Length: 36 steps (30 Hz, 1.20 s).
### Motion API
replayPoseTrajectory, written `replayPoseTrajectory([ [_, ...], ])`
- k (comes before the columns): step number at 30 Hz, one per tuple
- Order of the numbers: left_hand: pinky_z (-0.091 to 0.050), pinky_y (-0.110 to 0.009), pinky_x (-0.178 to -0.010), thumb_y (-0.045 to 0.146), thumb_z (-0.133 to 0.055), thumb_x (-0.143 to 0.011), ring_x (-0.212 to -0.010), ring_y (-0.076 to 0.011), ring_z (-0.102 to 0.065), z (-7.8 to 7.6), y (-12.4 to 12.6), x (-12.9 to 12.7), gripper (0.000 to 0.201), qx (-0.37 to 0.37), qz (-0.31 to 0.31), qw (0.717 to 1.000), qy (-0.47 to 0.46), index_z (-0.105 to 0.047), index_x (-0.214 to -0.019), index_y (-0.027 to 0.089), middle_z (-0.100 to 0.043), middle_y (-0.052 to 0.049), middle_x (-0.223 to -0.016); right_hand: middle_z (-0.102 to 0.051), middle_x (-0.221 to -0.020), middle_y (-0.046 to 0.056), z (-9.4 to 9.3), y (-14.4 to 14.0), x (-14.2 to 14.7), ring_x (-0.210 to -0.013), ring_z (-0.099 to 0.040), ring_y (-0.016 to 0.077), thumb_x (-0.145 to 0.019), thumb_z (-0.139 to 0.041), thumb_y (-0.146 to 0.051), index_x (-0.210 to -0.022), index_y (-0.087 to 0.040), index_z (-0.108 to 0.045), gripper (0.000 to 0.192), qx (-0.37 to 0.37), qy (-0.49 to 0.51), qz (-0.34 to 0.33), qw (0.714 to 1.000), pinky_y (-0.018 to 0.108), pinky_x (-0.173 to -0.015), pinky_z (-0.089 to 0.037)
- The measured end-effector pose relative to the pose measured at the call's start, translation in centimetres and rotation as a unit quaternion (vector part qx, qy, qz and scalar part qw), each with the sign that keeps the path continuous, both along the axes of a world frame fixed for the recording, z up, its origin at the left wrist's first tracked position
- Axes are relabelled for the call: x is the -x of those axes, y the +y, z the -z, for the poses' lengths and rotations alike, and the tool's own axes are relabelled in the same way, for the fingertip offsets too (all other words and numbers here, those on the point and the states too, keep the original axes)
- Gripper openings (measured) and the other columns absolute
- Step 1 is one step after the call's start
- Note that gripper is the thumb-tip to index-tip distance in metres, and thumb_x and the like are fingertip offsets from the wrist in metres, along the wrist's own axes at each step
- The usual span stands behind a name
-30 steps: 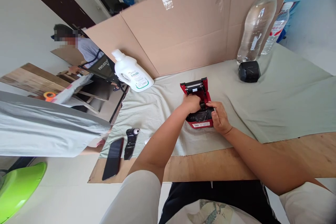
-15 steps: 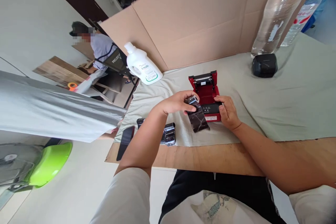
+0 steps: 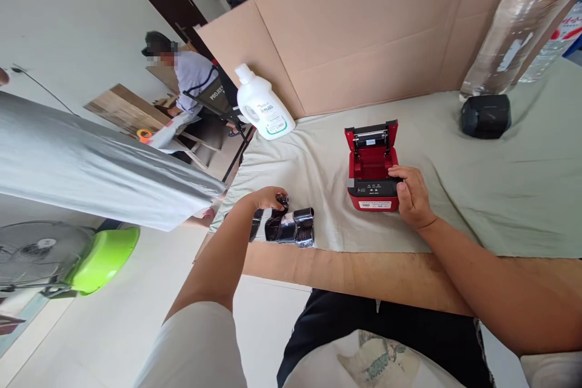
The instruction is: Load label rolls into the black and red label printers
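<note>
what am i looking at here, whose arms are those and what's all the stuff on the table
The picture comes from a camera worn on a person's head, looking down at their own two bare arms. The left hand holds a shiny black roll near the table's edge. The right hand rests against a small red printer with its lid open. All this sits on a pale green cloth, along with a white jug, a black box and clear bottles before a cardboard screen. Another person sits behind.

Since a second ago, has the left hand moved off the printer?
Yes. The left hand has left the red printer and gone left toward the table edge, holding a black ribbon roll. The right hand stays on the printer.
</note>
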<state>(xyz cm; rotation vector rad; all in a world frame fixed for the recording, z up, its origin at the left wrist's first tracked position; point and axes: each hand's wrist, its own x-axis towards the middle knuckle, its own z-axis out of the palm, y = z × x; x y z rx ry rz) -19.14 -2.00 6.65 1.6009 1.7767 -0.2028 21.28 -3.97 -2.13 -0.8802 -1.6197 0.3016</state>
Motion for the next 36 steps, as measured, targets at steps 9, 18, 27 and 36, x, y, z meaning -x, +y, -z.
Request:
replayPoseTrajectory([
  [9, -0.043, -0.038, -0.102, 0.014, -0.063, -0.062, -0.123, -0.0314, -0.056, 0.5, -1.2, 4.3, 0.055, -0.134, -0.009, 0.97, 0.201, -0.066, -0.117, 0.019, -0.065, -0.01, -0.13, -0.066, -0.111, 0.012, -0.3, 0.0, -0.1, -0.11, -0.06, 0.0286, -0.1, -0.036, -0.04, -0.11, -0.024, -0.061, 0.032, -0.003, -0.005, -0.004, 1.0, 0.053, -0.098, -0.047],
  [18, -0.049, -0.036, -0.09, 0.027, -0.067, -0.066, -0.107, -0.0304, -0.063, -2.8, -0.8, 3.6, 0.039, -0.209, -0.052, 0.954, 0.21, -0.067, -0.104, 0.017, -0.071, -0.01, -0.11, -0.066, -0.111, 0.011, -0.4, -0.1, 0.1, -0.109, -0.06, 0.0271, -0.1, -0.037, -0.033, -0.109, -0.022, -0.061, 0.027, -0.022, 0.0, 0.001, 1.0, 0.051, -0.096, -0.048],
  [27, -0.054, -0.034, -0.078, 0.047, -0.077, -0.07, -0.087, -0.0255, -0.069, -10.8, -1.4, -13.0, 0.05, 0.043, 0.21, 0.915, -0.342, -0.07, -0.106, 0.014, -0.074, -0.011, -0.095, -0.065, -0.111, 0.011, -0.5, -0.2, 0.0, -0.109, -0.06, 0.0262, -0.1, -0.038, -0.03, -0.113, -0.022, -0.059, 0.026, -0.022, -0.01, 0.001, 1.0, 0.051, -0.095, -0.05],
  [36, -0.048, -0.033, -0.096, 0.024, -0.063, -0.08, -0.109, -0.0237, -0.065, -3.3, 5.3, -24.4, 0.042, -0.181, 0.284, 0.941, -0.022, -0.065, -0.121, 0.017, -0.07, -0.007, -0.12, -0.059, -0.13, 0.014, -0.8, -0.6, 0.0, -0.122, -0.055, 0.0291, -0.1, -0.035, -0.036, -0.133, -0.021, -0.051, 0.039, -0.041, -0.011, 0.013, 0.999, 0.053, -0.102, -0.046],
])
